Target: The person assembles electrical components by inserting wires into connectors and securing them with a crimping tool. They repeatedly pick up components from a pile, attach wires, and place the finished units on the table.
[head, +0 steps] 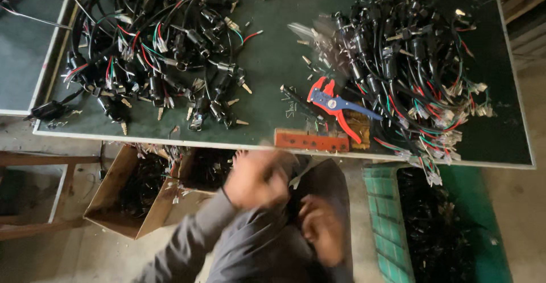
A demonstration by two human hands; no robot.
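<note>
A dark green tabletop (267,67) with a pale edge fills the upper part of the view, above a dusty concrete floor. On its left side lies a big heap of black switch parts with red, green and white wires (153,50). On its right side lies a second heap of black cable harnesses (409,73). Between the two heaps, near the front edge, rests a red and blue wire stripper (335,104), and just in front of it an orange block (311,141).

Below the edge, both hands are held low over the person's lap, in grey clothing. The left hand (256,178) is raised a little, with the grey sleeve going down to the lower left; it is blurred, and I cannot tell if its fingers are together or apart. The right hand (323,226) is lower and close to the body, curled inward, also blurred, so its fingers cannot be read. A dark piece (318,175) sits between the hands; what it is stays unclear.

On the floor stand a cardboard box (122,200) at the left and a green crate (387,220) at the right, both holding dark parts.
</note>
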